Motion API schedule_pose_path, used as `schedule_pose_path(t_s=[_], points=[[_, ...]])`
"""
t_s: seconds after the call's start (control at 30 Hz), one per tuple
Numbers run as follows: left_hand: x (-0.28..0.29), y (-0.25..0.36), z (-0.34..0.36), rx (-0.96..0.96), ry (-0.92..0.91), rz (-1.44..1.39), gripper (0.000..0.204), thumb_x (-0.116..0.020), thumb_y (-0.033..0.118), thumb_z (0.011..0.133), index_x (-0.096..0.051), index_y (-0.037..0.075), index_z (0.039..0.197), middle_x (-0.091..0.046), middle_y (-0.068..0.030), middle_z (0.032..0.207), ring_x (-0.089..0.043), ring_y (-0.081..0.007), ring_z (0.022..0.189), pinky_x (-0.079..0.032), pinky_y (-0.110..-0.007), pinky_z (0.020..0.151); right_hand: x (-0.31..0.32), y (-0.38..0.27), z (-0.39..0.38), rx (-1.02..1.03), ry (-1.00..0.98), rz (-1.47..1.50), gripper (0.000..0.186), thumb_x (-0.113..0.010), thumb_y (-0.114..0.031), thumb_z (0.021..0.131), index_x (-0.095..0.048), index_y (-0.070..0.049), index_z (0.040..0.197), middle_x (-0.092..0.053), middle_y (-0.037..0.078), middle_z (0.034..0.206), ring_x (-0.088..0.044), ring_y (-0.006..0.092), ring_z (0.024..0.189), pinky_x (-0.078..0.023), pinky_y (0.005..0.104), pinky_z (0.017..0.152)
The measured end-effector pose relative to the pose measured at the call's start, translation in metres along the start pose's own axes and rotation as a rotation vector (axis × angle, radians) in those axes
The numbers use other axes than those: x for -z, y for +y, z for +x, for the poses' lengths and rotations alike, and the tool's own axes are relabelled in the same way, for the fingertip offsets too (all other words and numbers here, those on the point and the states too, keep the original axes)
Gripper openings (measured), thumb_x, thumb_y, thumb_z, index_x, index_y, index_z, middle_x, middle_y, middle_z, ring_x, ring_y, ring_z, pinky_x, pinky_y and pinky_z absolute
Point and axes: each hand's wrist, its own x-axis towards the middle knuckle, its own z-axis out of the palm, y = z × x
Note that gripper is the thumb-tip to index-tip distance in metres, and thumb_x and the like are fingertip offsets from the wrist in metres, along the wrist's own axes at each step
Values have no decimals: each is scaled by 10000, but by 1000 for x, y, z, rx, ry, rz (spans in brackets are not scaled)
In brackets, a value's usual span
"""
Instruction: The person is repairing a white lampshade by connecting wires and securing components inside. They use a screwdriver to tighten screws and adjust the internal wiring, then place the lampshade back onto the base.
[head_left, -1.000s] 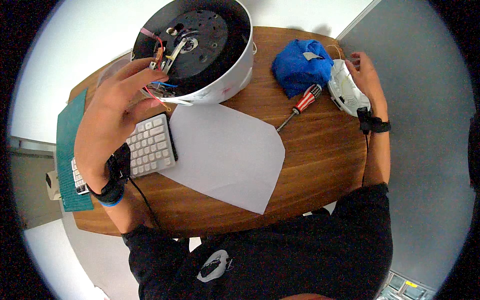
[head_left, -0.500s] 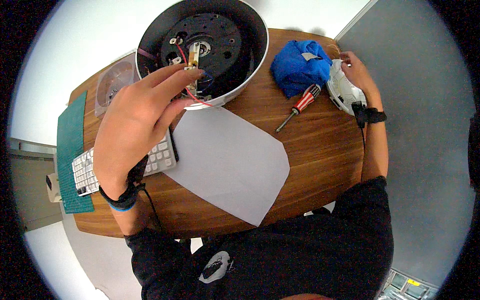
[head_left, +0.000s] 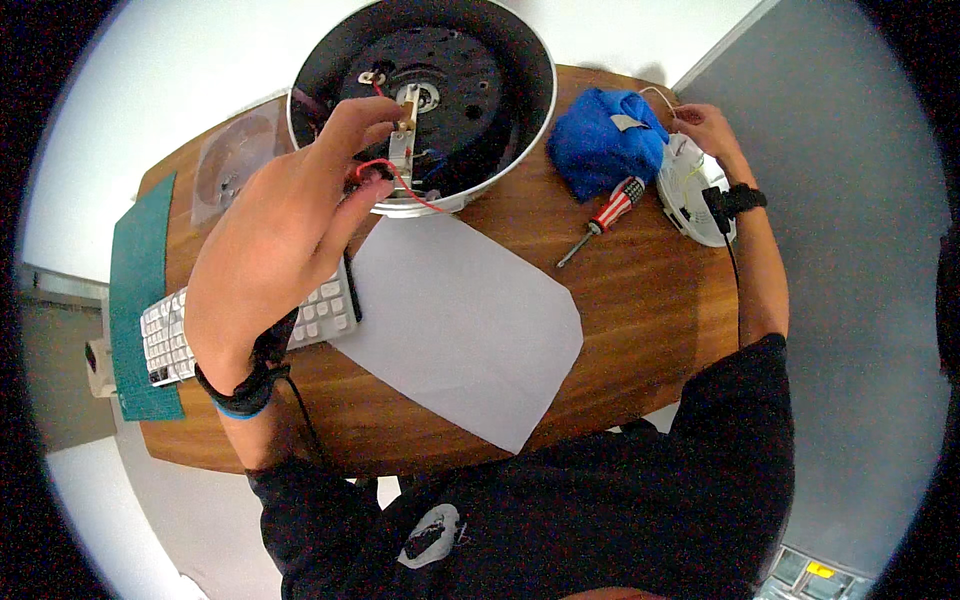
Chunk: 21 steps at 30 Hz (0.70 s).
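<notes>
My left hand (head_left: 265, 220) is closed round a narrow metal bracket (head_left: 402, 150), its fingers at the upper end and the thumb at the lower. A red wire (head_left: 415, 197) loops beside the thumb. The bracket lies over the black inside of a round white-rimmed appliance housing (head_left: 525, 130) at the far side of the table. On the right, my right hand (head_left: 708, 132) pinches what looks like a thin pale wire (head_left: 657, 92); the fingertips are small here. Below that hand is a round white plastic cover (head_left: 690, 215) with thin wires inside.
A crumpled blue cloth (head_left: 605, 145) and a screwdriver with a red-and-white handle (head_left: 612, 210) lie left of the cover. Before the housing are a white sheet of paper (head_left: 470, 320) and a white keyboard (head_left: 325, 312). A clear plastic tray (head_left: 225, 165) and green mat (head_left: 140, 300) lie left.
My left fingers have shifted up along the bracket, and the red wire now bends near the thumb. The cover has tipped, showing more of its inside. The pale wire stands out more clearly.
</notes>
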Motion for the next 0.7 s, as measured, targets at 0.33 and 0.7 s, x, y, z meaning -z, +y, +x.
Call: schedule_pose_path(t_s=[0.33, 0.7], points=[[11, -14, -1, -86, 86, 76, 218, -684, 148, 1058, -616, 39, 1234, -738, -223, 928, -711, -470, 847, -520, -535, 731, 34, -182, -72, 351, 698, 289, 226, -633, -201, 1148, -729, -57, 1293, -804, 75, 1175, -760, 160, 936, -628, 347, 853], [24, -10, -3, 92, 264, 114, 123, -750, 154, 1036, -715, 62, 1110, -765, -124, 890, -739, -273, 755, -556, -381, 687, 33, -335, -116, 621, 390, 438, 175, -668, -137, 1120, -773, -57, 1236, -802, 22, 1090, -693, 85, 905, -557, 266, 803]])
